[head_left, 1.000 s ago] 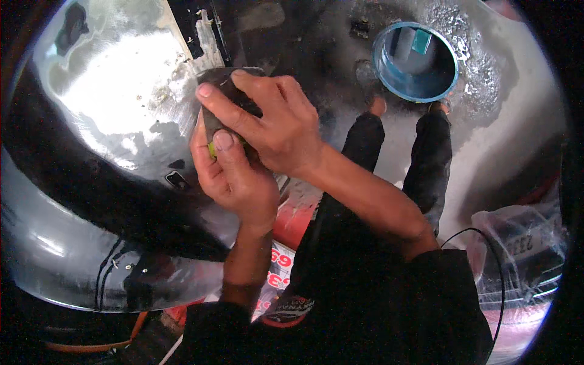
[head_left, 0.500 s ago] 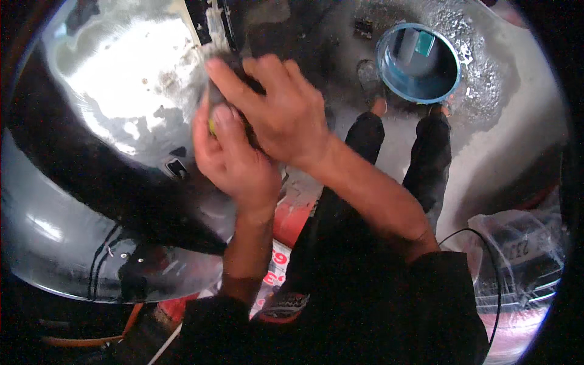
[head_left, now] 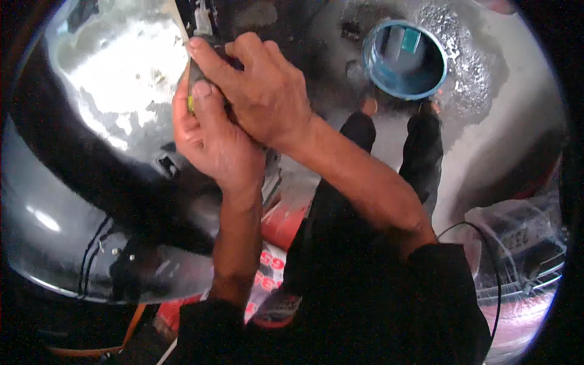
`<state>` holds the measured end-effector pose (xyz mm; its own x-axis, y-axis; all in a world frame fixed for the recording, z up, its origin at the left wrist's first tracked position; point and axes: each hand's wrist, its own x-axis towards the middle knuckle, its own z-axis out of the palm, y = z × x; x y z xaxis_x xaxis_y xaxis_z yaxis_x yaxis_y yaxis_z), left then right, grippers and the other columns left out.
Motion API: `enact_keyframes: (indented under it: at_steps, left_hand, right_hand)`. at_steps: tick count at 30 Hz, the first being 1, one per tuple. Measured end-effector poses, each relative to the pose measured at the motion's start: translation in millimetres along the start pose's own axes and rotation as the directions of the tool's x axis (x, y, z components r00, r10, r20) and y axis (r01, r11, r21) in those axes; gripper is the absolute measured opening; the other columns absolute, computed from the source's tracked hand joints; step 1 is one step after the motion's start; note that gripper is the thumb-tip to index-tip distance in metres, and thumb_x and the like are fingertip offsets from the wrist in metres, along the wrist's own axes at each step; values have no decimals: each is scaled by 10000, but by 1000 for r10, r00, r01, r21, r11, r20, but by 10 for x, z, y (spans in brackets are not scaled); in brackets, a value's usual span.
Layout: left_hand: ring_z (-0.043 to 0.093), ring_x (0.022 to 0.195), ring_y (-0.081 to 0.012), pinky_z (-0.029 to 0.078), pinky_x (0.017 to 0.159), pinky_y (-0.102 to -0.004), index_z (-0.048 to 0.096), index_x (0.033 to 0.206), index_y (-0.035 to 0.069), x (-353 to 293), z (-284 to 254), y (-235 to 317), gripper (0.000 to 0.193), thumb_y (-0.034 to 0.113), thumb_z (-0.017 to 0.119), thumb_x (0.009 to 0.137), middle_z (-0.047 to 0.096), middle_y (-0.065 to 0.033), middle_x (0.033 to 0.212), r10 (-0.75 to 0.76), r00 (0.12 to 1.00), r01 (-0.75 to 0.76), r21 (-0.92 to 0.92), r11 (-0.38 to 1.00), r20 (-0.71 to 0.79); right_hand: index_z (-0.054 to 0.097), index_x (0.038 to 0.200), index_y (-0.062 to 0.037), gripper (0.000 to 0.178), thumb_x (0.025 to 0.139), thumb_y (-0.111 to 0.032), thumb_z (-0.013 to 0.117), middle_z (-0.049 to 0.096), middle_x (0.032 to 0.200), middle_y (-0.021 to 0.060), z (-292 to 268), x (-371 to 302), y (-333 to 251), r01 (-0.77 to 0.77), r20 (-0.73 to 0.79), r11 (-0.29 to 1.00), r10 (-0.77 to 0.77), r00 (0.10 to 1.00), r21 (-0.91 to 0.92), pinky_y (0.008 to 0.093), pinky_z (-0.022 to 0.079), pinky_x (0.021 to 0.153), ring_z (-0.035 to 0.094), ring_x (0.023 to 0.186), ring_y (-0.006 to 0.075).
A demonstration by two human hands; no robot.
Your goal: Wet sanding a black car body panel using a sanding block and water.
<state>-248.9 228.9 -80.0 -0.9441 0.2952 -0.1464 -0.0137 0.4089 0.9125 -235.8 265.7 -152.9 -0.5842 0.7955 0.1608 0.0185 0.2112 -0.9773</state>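
Note:
A large glossy black curved panel [head_left: 52, 201], like a car body part, fills the left side and has a bright, dull-rubbed patch [head_left: 115, 79] on it. At the right edge of that patch my two hands are together. My left hand [head_left: 213, 137], palm partly up, is closed around a dark grey flat piece [head_left: 196, 74] with a yellow-green bit [head_left: 191, 103] at its side. Lying over it from the right, my right hand [head_left: 271, 91] is closed too, its index finger stretched along the panel edge. The dark piece is mostly hidden, and its kind is unclear.
A blue basin [head_left: 407, 97] with water and a green block [head_left: 410, 40] stands on the wet floor beyond my feet. At the lower right are a plastic-wrapped bundle [head_left: 517, 234] and a black cable [head_left: 497, 274]. Red-printed sheeting [head_left: 267, 271] lies below my left forearm.
Both hands, still together on the dark piece, have slid a little up and left along the panel edge. The whole view has also shifted slightly.

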Motion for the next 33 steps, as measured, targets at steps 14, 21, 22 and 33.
enact_keyframes:
  at_steps: [14, 21, 22, 33]
  left_hand:
    - [666, 994, -150, 541, 860, -286, 566, 1376, -97, 77, 54, 16, 350, 88, 490, 1089, 697, -125, 1157, 25, 1000, -25, 22, 999, -4]
    - [628, 900, -112, 518, 787, -272, 591, 1365, -69, 182, 91, 35, 339, 97, 511, 1081, 693, -84, 1062, 20, 999, -23, 89, 996, 30]
    - [632, 905, -112, 520, 787, -271, 587, 1368, -77, 199, 151, -9, 344, 91, 514, 1077, 694, -86, 1065, 52, 998, -52, -5, 999, 31]
    - [705, 1057, -267, 581, 941, -399, 572, 1377, -118, 122, 64, -22, 388, 88, 501, 1057, 703, -205, 1216, 32, 999, -32, -18, 999, 0]
  right_hand:
    - [679, 1367, -255, 489, 879, -242, 719, 595, 975, 42, -57, 72, 79, 17, -4, 994, -18, 1000, -104, 377, 547, 616, 611, 790, 263]
    - [679, 1372, -261, 486, 887, -261, 708, 599, 984, 51, -64, -56, -46, -54, 45, 995, 58, 997, -89, 382, 550, 616, 616, 792, 264]
    - [675, 1380, -259, 493, 888, -264, 707, 595, 983, 57, -72, -3, -23, -39, 25, 994, 42, 999, -99, 381, 549, 615, 617, 790, 266]
    - [660, 1311, -212, 434, 885, -296, 671, 549, 924, 129, 35, 130, 47, -5, -63, 1000, 4, 998, -14, 483, 562, 584, 623, 747, 360]
